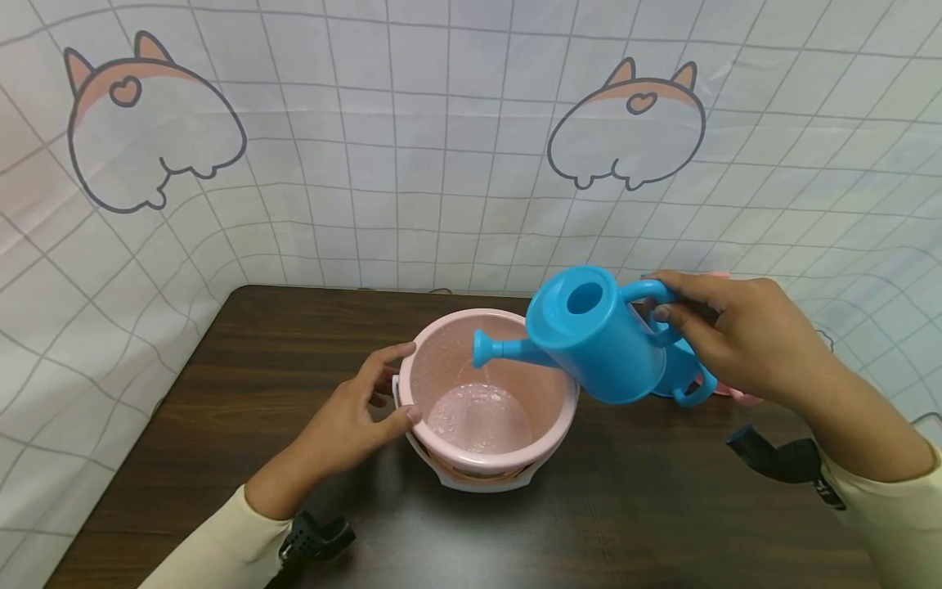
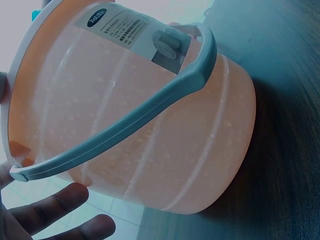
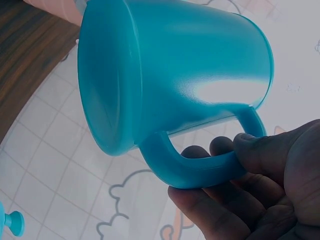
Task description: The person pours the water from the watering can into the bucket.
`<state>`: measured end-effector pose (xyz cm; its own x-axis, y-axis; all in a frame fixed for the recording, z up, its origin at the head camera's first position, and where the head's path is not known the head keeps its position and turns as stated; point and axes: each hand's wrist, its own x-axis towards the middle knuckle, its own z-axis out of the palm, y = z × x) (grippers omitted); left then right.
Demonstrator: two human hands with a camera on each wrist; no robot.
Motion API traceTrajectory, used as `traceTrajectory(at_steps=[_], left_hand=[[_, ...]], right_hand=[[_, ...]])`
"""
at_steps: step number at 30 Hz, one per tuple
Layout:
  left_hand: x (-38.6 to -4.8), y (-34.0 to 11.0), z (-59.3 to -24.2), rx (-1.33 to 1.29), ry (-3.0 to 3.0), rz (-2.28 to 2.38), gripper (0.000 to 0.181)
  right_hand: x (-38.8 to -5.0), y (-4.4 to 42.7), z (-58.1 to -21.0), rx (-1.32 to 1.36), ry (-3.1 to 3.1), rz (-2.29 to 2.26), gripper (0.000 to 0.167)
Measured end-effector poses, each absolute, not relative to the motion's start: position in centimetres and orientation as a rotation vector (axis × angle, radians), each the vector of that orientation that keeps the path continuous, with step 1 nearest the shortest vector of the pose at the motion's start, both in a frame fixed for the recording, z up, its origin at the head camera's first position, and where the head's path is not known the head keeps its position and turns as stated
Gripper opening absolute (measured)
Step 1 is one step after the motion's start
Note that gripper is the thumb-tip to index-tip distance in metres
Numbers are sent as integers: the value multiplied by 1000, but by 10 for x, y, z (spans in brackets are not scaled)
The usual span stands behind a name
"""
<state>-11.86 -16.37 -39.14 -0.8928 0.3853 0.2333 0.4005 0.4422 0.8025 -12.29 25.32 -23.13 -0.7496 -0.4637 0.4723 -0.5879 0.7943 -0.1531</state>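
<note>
A right hand (image 1: 736,331) is tilting a blue watering can (image 1: 611,352) over a pink bucket (image 1: 486,463).
The right fingers are curling round the can's loop handle (image 1: 642,290) and pinching it; the can is hanging above the bucket's right side, its spout (image 1: 518,352) reaching over the opening, while water (image 1: 482,417) is lying at the bucket's bottom. Left of the bucket, the left hand (image 1: 353,425) is touching the rim, its fingers spreading apart. The bucket is standing on a dark wood-grain surface (image 1: 287,376), and a second blue handled vessel (image 1: 671,378) is sitting to the bucket's right.
</note>
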Motion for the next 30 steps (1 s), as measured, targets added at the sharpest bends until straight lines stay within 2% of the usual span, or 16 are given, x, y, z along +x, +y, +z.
traceTrajectory(at_steps=[30], left_hand=[[-119,-164,-392,-731,-2643,-1472,70]], right_hand=[[-123,253,-231,766,-2598,424,42]])
